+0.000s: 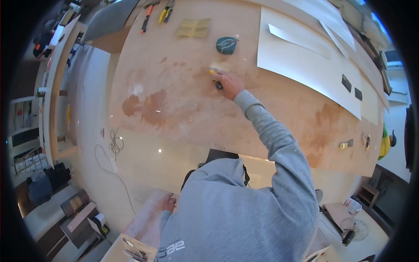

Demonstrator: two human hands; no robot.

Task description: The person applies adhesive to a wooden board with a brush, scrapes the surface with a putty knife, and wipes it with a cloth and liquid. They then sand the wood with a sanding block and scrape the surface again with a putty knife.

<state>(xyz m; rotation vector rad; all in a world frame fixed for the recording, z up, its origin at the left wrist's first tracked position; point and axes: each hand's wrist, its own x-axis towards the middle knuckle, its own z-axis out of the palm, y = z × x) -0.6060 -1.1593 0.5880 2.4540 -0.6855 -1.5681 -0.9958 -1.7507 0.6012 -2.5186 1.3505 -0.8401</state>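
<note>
Over the large, dust-marked wooden board (183, 87), my right hand (228, 84) is closed around a small tool (218, 85) with a dark end and a yellow part. Pale dust lies on the board just beyond the fingers. A dark green rounded object (227, 45) sits a little above this hand, apart from it. Low in the view, my left hand (169, 203) is near a pinkish dusty surface (146, 216), its fingers curled; what they hold, if anything, is too small to tell.
A hammer (149, 16), yellow-handled pliers (166, 12) and a tan sheet (194, 27) lie at the board's top. White panels (297, 56) cover its right part. A yellow tool (346, 144) lies near the right edge. A cable (114, 166) trails across the floor. Other people are at both sides.
</note>
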